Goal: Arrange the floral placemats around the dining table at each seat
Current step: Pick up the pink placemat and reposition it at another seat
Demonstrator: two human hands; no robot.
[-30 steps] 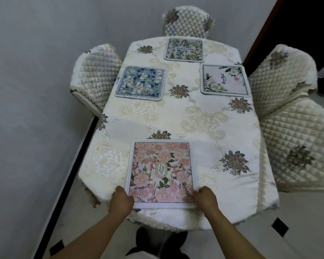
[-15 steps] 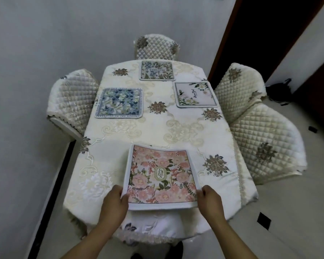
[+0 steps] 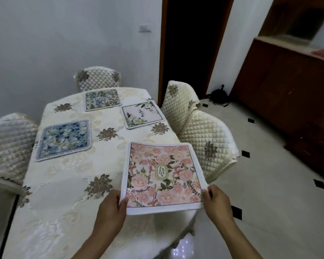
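A pink floral placemat point(image 3: 162, 176) is lifted off the table, over the table's right near edge. My left hand point(image 3: 110, 212) grips its near left corner and my right hand point(image 3: 218, 204) grips its near right corner. On the cream tablecloth point(image 3: 64, 193) lie three more placemats: a blue floral one point(image 3: 63, 140) at the left seat, a green-leaf one point(image 3: 102, 99) at the far end, and a white one with flowers point(image 3: 141, 114) at the far right seat.
Quilted cream chairs stand around the table: one at the left point(image 3: 7, 144), one at the far end point(image 3: 97, 79), two on the right point(image 3: 180, 101) point(image 3: 208, 141). A dark doorway point(image 3: 189, 43) and a brown cabinet point(image 3: 288, 90) lie to the right. White tiled floor point(image 3: 269, 202) is on the right.
The pink placemat lay flat at the near seat; both hands have lifted it and carried it to the right. The view has swung right, showing the doorway and cabinet.
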